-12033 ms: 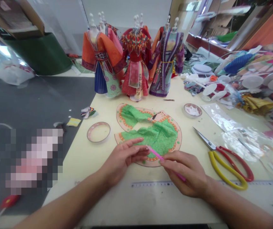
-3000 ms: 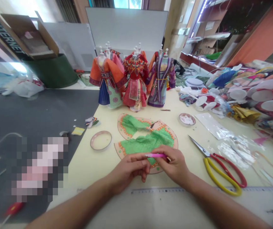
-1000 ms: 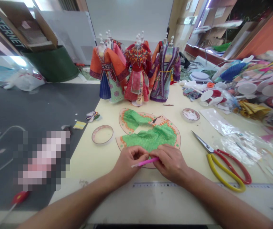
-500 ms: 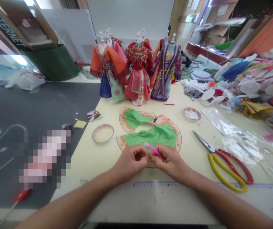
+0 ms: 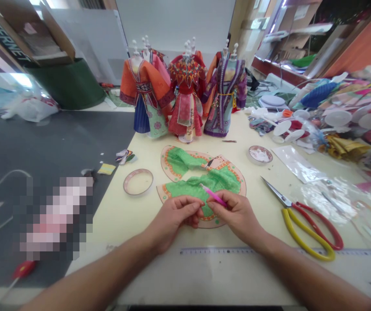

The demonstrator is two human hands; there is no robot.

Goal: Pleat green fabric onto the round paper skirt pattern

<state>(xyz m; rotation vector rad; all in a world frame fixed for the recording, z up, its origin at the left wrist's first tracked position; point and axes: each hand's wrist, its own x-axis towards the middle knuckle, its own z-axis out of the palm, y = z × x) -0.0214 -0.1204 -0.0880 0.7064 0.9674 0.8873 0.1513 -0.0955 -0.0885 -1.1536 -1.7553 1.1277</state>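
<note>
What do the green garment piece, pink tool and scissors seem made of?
Green garment piece: likely matte fabric or paper; it creases. Pink tool in the right hand: probably smooth plastic, uniformly bright. Scissors: shiny metal blades; glossy red and yellow handles, perhaps plastic-coated.

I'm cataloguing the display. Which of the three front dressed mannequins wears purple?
The rightmost mannequin, in a purple robe with a yellow cord; the middle mannequin wears red, the leftmost mannequin orange.

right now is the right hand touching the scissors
Apart. The head view shows bare table between the right hand, holding a pink tool, and the scissors.
</note>
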